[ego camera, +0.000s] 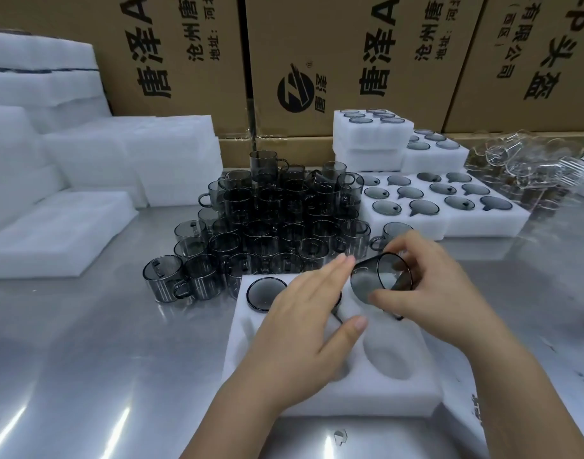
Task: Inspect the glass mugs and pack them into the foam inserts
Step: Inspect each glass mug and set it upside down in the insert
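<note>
A white foam insert (376, 389) lies on the steel table in front of me. One smoky glass mug (265, 293) sits in its far-left pocket. My left hand (303, 329) lies flat with straight fingers over the insert's middle, covering a second mug whose rim and handle peek out. My right hand (439, 293) pinches a tilted smoky mug (380, 276) above the far-right pocket, its mouth facing me. Behind the insert, several loose smoky mugs (277, 220) stand stacked in a pile.
Filled foam inserts (449, 226) sit at the right, with two more stacked behind (366, 140). Blank foam slabs (58, 233) pile up on the left. Clear glassware (522, 167) lies at the far right. Cardboard boxes (333, 61) wall off the back.
</note>
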